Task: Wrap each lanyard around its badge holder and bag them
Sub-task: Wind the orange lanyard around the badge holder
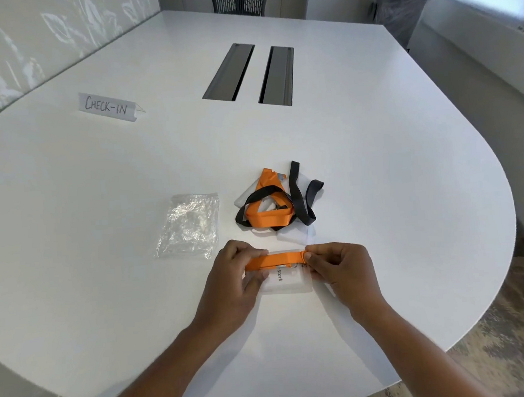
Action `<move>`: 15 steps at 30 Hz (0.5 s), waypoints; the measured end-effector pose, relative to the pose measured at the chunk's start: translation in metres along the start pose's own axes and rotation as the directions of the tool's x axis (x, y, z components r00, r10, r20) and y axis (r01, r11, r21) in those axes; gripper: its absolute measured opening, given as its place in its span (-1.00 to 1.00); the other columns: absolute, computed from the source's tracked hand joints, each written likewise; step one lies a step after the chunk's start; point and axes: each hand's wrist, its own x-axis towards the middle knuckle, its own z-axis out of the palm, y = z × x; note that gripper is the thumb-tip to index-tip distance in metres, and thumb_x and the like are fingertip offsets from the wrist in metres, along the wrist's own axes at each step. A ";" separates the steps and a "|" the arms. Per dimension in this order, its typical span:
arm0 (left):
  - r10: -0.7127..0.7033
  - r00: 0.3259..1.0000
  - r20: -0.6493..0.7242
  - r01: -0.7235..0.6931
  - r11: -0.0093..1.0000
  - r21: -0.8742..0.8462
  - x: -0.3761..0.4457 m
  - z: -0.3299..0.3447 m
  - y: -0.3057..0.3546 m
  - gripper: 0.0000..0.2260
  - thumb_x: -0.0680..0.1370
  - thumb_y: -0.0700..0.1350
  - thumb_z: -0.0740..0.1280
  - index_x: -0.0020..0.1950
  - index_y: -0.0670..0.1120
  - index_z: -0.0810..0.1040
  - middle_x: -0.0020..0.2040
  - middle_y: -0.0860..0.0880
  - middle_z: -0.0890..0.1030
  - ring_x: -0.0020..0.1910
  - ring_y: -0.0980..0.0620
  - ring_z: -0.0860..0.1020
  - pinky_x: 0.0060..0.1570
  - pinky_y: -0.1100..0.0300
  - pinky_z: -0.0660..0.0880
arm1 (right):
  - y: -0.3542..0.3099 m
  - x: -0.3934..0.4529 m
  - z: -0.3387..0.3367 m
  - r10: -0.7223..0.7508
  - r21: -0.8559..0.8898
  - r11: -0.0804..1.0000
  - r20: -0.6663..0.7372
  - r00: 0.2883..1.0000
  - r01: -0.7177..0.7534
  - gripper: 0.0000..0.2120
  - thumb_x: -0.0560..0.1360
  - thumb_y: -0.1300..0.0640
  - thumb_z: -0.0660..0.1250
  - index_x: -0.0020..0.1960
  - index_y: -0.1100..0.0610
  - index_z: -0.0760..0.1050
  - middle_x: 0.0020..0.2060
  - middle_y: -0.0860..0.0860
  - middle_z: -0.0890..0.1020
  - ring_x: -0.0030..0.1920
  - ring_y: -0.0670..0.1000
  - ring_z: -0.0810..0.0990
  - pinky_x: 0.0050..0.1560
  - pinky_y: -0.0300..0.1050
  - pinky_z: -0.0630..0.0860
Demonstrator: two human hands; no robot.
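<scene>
Head view. Near edge of the white table (105, 269), middle: a clear badge holder (285, 281) lying flat, with a name card inside. Across its far end, an orange lanyard (273, 260), pulled flat and straight. Left hand (238, 276) pinching the left end of the holder and the strap, thumb under, fingers on top. Right hand (338, 267) pinching the right end of the strap, fingers curled round the fold there. Both grips narrow and tight on the strap.

Step in hand, by the look of it: wrapping the first lanyard round its holder. Only one band seen across the holder; loose strap left over, hidden or not, cannot tell.

Just past the hands, toward the middle of the table: a pile of more holders and lanyards (273, 203), orange and black straps tangled, not wrapped yet. Left of the pile, well apart from it: a clear plastic bag (188, 225), crinkled, flat, seemingly with nothing in it.

Far left of the table: a folded sign reading CHECK-IN (106, 107).

Next move, most likely: keep the strap tight, finish the wrap and tuck the end so nothing springs loose, then slide the bundle into the bag. Careful holding needed, since a slippy strap can unwind fast.
</scene>
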 end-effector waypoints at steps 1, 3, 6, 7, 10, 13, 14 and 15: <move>0.012 1.000 -0.002 -0.012 1.000 0.009 0.000 0.000 -0.001 -0.77 0.57 -0.12 0.45 0.23 -0.02 0.65 0.09 0.11 0.47 0.12 0.09 0.52 0.10 0.26 0.50 | 0.002 -0.001 0.000 -0.053 -0.098 0.994 -0.025 0.998 0.050 -0.94 0.51 0.12 0.54 -0.04 -0.01 0.77 -0.28 -0.12 0.77 -0.23 -0.09 0.74 -0.12 -0.20 0.62; 0.033 0.999 0.004 -0.033 0.999 0.032 -0.001 0.001 -0.003 -0.76 0.56 -0.12 0.46 0.23 -0.04 0.65 0.08 0.12 0.48 0.11 0.11 0.51 0.09 0.29 0.48 | 0.004 -0.005 0.002 -0.142 -0.239 0.963 -0.069 0.987 0.122 -0.94 0.49 0.07 0.55 -0.09 -0.08 0.77 -0.31 -0.24 0.73 -0.29 -0.23 0.66 -0.25 -0.38 0.46; 0.043 0.999 0.020 -0.045 0.996 0.075 -0.001 0.002 -0.004 -0.75 0.56 -0.11 0.47 0.24 -0.05 0.65 0.08 0.13 0.50 0.10 0.13 0.47 0.10 0.38 0.41 | 0.005 -0.006 0.002 -0.196 -0.297 0.942 -0.099 0.976 0.160 -0.92 0.46 0.07 0.58 -0.15 -0.11 0.76 -0.23 -0.24 0.73 -0.18 -0.24 0.66 -0.17 -0.27 0.49; 0.045 0.999 0.028 -0.047 0.996 0.080 -0.001 0.001 -0.004 -0.74 0.56 -0.09 0.46 0.25 -0.04 0.65 0.08 0.14 0.50 0.10 0.14 0.47 0.10 0.41 0.38 | 0.005 -0.006 0.003 -0.206 -0.296 0.940 -0.101 0.973 0.169 -0.90 0.45 0.09 0.58 -0.17 -0.11 0.75 -0.20 -0.23 0.73 -0.15 -0.23 0.66 -0.11 -0.24 0.52; 0.054 0.997 0.061 -0.059 0.995 0.079 -0.004 -0.005 -0.006 -0.70 0.59 -0.02 0.43 0.32 -0.01 0.61 0.15 0.16 0.48 0.16 0.21 0.47 0.13 0.46 0.38 | 0.001 -0.005 0.006 -0.214 -0.291 0.941 -0.106 0.971 0.175 -0.88 0.43 0.12 0.60 -0.19 -0.09 0.75 -0.18 -0.20 0.72 -0.12 -0.20 0.65 -0.06 -0.20 0.53; 0.072 0.997 0.028 -0.073 0.997 0.027 -0.005 -0.019 -0.009 -0.71 0.61 -0.02 0.41 0.33 0.01 0.61 0.21 0.16 0.48 0.25 0.21 0.51 0.20 0.44 0.41 | -0.007 0.000 0.010 -0.231 -0.285 0.940 -0.123 0.965 0.189 -0.87 0.42 0.11 0.60 -0.23 -0.10 0.72 -0.18 -0.23 0.73 -0.10 -0.18 0.62 -0.08 -0.16 0.53; 0.081 0.997 -0.019 -0.081 0.997 0.013 -0.004 -0.027 -0.011 -0.75 0.60 -0.04 0.41 0.29 0.01 0.63 0.20 0.14 0.49 0.25 0.20 0.52 0.21 0.45 0.39 | -0.011 0.002 0.013 -0.248 -0.289 0.936 -0.130 0.960 0.203 -0.86 0.42 0.09 0.60 -0.24 -0.10 0.70 -0.18 -0.25 0.73 -0.10 -0.18 0.62 -0.08 -0.15 0.53; 0.087 0.993 -0.083 -0.086 0.996 0.013 -0.003 -0.035 -0.015 -0.78 0.60 -0.07 0.41 0.25 0.01 0.64 0.18 0.12 0.51 0.25 0.20 0.53 0.21 0.46 0.38 | -0.016 0.003 0.017 -0.272 -0.293 0.929 -0.131 0.953 0.224 -0.87 0.42 0.07 0.60 -0.23 -0.11 0.69 -0.18 -0.25 0.73 -0.09 -0.18 0.62 -0.07 -0.15 0.53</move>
